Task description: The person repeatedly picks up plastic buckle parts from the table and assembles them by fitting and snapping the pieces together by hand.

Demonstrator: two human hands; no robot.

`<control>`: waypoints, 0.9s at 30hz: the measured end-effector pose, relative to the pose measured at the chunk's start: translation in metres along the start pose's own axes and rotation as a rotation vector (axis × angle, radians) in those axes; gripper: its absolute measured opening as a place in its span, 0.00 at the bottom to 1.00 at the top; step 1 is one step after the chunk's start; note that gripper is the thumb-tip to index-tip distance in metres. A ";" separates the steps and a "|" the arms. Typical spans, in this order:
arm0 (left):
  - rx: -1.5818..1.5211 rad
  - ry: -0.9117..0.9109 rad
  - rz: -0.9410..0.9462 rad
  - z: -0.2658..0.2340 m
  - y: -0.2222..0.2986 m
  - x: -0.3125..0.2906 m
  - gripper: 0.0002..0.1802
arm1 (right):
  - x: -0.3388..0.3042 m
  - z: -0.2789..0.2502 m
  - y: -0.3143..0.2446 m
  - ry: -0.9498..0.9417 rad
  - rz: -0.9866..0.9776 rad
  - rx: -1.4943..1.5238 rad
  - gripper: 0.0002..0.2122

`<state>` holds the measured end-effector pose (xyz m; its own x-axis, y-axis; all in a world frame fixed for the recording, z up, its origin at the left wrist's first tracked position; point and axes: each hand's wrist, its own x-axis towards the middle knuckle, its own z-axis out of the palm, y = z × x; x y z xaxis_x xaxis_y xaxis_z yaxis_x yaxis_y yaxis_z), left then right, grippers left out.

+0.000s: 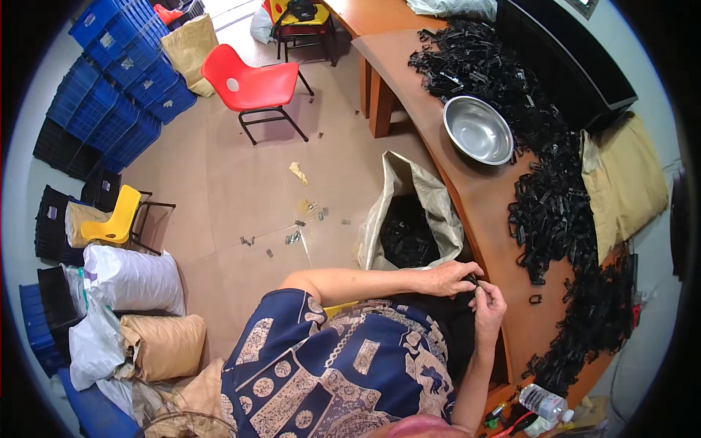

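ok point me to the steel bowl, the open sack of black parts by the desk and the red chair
steel bowl (478,130), head view, on the inner bottom of the bowl
open sack (445,212), head view, on its pale right wall beside the desk
red chair (252,84), head view, on the middle of the seat

small black plastic clip (473,282), pinched between both hands' fingertips, just beside the desk edge

Shiny metal bowl (478,130), wooden table (482,197)
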<state>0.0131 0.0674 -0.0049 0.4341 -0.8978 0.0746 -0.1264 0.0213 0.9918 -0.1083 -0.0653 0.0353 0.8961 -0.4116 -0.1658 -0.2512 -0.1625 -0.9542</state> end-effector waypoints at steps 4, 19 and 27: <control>-0.197 -0.016 -0.019 -0.003 -0.006 -0.001 0.29 | 0.001 0.001 -0.007 -0.053 -0.033 0.049 0.08; -0.575 0.172 -0.196 0.004 -0.006 -0.021 0.30 | 0.019 0.016 0.024 -0.092 0.172 0.461 0.04; -0.537 0.246 -0.268 0.000 -0.014 -0.021 0.15 | 0.025 0.027 0.022 -0.091 0.168 0.415 0.06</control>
<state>0.0059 0.0858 -0.0205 0.5887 -0.7768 -0.2239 0.4503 0.0851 0.8888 -0.0817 -0.0543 0.0039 0.8889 -0.3176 -0.3302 -0.2445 0.2806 -0.9282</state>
